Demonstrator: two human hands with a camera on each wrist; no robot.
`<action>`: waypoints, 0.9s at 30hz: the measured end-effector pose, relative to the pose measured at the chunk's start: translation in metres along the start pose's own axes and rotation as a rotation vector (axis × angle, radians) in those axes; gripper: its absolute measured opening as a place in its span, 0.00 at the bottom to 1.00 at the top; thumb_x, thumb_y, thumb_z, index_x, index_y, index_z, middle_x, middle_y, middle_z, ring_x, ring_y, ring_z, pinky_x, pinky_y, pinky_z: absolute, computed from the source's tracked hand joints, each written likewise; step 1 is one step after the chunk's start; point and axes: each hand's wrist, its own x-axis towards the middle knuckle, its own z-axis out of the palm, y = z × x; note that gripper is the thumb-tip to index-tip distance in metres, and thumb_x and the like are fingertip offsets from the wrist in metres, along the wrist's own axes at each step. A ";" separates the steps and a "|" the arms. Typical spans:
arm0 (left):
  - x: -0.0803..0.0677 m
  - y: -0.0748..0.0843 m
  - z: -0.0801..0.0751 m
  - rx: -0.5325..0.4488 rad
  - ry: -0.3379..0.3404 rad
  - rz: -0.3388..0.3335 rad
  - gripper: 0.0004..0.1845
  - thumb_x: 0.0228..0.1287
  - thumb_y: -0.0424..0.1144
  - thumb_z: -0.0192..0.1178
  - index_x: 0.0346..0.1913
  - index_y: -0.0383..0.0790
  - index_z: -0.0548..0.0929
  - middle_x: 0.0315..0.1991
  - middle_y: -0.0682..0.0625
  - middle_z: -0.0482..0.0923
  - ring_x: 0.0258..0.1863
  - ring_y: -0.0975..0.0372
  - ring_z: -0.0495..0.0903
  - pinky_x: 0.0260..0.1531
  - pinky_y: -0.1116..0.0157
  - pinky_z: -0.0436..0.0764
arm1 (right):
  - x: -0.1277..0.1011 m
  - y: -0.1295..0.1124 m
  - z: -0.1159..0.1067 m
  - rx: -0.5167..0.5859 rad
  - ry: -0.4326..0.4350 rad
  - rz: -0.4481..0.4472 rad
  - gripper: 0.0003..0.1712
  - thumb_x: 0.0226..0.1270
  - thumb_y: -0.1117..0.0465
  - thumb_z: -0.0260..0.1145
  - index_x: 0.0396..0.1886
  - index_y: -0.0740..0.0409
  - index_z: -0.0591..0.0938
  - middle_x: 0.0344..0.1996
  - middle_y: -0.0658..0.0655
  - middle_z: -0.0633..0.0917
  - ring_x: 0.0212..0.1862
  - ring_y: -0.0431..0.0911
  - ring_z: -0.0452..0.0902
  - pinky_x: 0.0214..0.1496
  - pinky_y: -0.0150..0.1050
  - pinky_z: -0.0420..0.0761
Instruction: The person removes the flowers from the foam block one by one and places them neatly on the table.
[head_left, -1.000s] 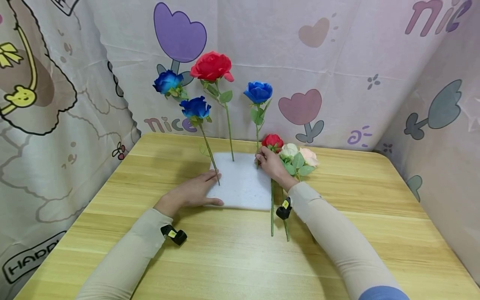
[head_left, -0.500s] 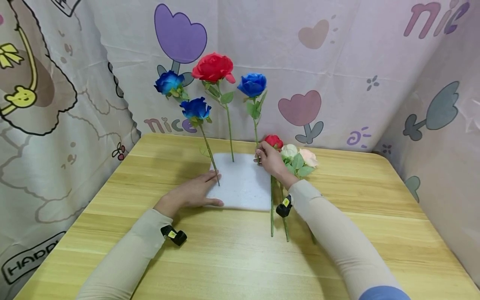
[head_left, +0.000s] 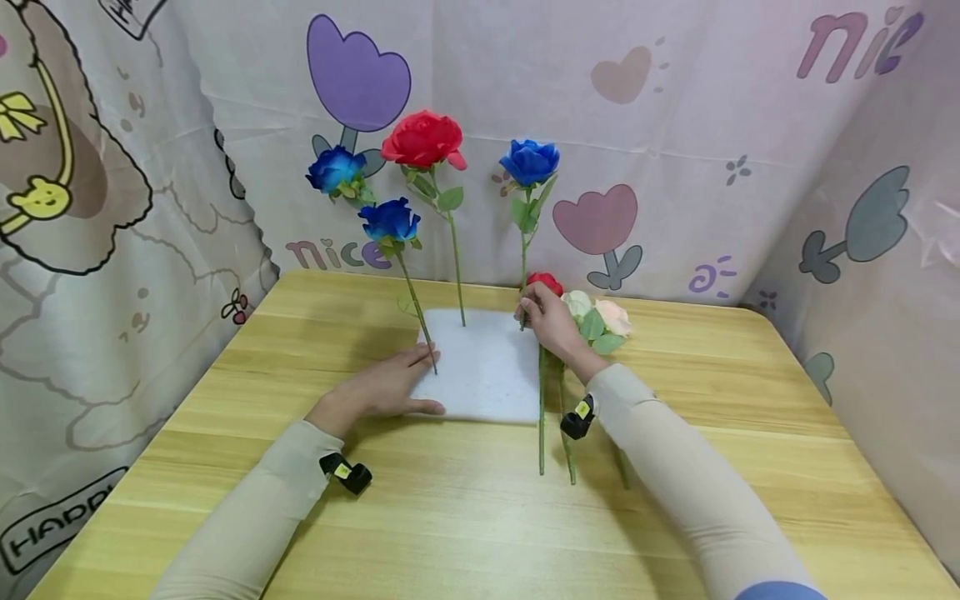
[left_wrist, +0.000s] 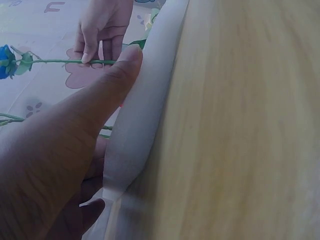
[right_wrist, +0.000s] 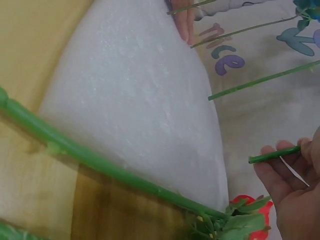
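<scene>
1. Four stemmed roses upright over a white foam pad (head_left: pixel 480 375) on the wooden counter (head_left: pixel 480 517): two blue at the left, a red rose (head_left: pixel 422 139) in the middle, a blue rose (head_left: pixel 529 161) at the right.
2. Right hand (head_left: pixel 550 321) at the pad's far right corner, fingers (right_wrist: pixel 280 172) curled and pinching the lower stem of that blue rose, stem near vertical, bloom well above the hand.
3. Stem tip right at the pad's far edge; impossible to tell whether pushed in or just above the foam.
4. Left hand (head_left: pixel 382 385) flat on the pad's near left corner, fingers straight and relaxed, thumb (left_wrist: pixel 117 75) along the near edge, gripping nothing.
5. Lower blue rose (head_left: pixel 388 220) leaning on a slanted stem, foot in the foam just beside the left fingertips.
6. Loose stems lying on the counter just right of the pad: a small red rose (head_left: pixel 545 282), a white rose (head_left: pixel 577 303) and a pale pink rose (head_left: pixel 615 317), heads behind the right hand.
7. Patterned cloth (head_left: pixel 675 125) with tulips, hearts and "nice" lettering hung behind and at both sides.
</scene>
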 end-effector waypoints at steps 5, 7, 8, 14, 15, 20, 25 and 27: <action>-0.001 -0.001 0.001 0.010 -0.004 -0.004 0.59 0.54 0.79 0.47 0.77 0.36 0.53 0.77 0.38 0.46 0.75 0.47 0.48 0.72 0.52 0.54 | -0.002 0.000 -0.004 0.005 0.033 -0.046 0.10 0.78 0.65 0.52 0.49 0.68 0.74 0.35 0.64 0.82 0.40 0.53 0.81 0.44 0.42 0.85; 0.000 -0.001 0.002 0.012 -0.007 -0.005 0.60 0.54 0.80 0.46 0.77 0.36 0.53 0.77 0.39 0.46 0.75 0.48 0.48 0.72 0.53 0.54 | -0.003 0.000 -0.005 0.011 0.031 -0.053 0.10 0.78 0.65 0.52 0.51 0.68 0.73 0.34 0.64 0.83 0.39 0.53 0.81 0.42 0.42 0.85; 0.000 -0.002 0.002 0.009 -0.007 -0.003 0.60 0.54 0.80 0.46 0.77 0.36 0.53 0.77 0.38 0.46 0.75 0.48 0.48 0.72 0.52 0.53 | -0.004 0.000 -0.006 0.011 0.031 -0.055 0.10 0.78 0.65 0.52 0.51 0.68 0.73 0.34 0.65 0.83 0.38 0.53 0.81 0.42 0.42 0.85; 0.001 -0.003 0.004 0.015 -0.022 -0.008 0.61 0.53 0.81 0.44 0.77 0.38 0.52 0.77 0.40 0.44 0.75 0.49 0.46 0.72 0.54 0.52 | -0.009 0.001 -0.013 -0.043 0.032 -0.033 0.10 0.78 0.63 0.54 0.52 0.63 0.74 0.37 0.66 0.85 0.38 0.52 0.82 0.42 0.42 0.85; 0.001 -0.003 0.004 0.019 -0.024 -0.011 0.61 0.53 0.82 0.43 0.77 0.38 0.51 0.77 0.41 0.44 0.75 0.50 0.46 0.72 0.54 0.52 | -0.010 0.002 -0.014 -0.049 0.032 -0.032 0.10 0.77 0.63 0.54 0.52 0.64 0.74 0.38 0.66 0.85 0.38 0.52 0.82 0.42 0.43 0.85; 0.002 -0.005 0.005 0.014 -0.020 -0.006 0.61 0.53 0.81 0.44 0.77 0.38 0.51 0.77 0.40 0.43 0.75 0.49 0.46 0.72 0.54 0.52 | -0.015 0.001 -0.021 -0.041 0.034 -0.037 0.11 0.77 0.64 0.53 0.53 0.65 0.73 0.40 0.68 0.85 0.39 0.56 0.83 0.46 0.52 0.84; 0.003 -0.005 0.004 0.012 -0.010 0.001 0.61 0.53 0.81 0.44 0.77 0.37 0.51 0.77 0.40 0.44 0.75 0.49 0.46 0.72 0.54 0.52 | -0.019 -0.001 -0.028 -0.066 0.037 -0.012 0.15 0.77 0.64 0.55 0.59 0.63 0.72 0.40 0.66 0.85 0.40 0.59 0.83 0.47 0.53 0.83; 0.004 -0.006 0.005 0.014 -0.007 0.003 0.61 0.53 0.81 0.44 0.77 0.37 0.52 0.77 0.40 0.45 0.75 0.49 0.46 0.72 0.54 0.52 | -0.021 -0.002 -0.030 -0.081 0.037 0.009 0.17 0.77 0.63 0.55 0.61 0.62 0.72 0.40 0.65 0.85 0.41 0.59 0.84 0.47 0.50 0.84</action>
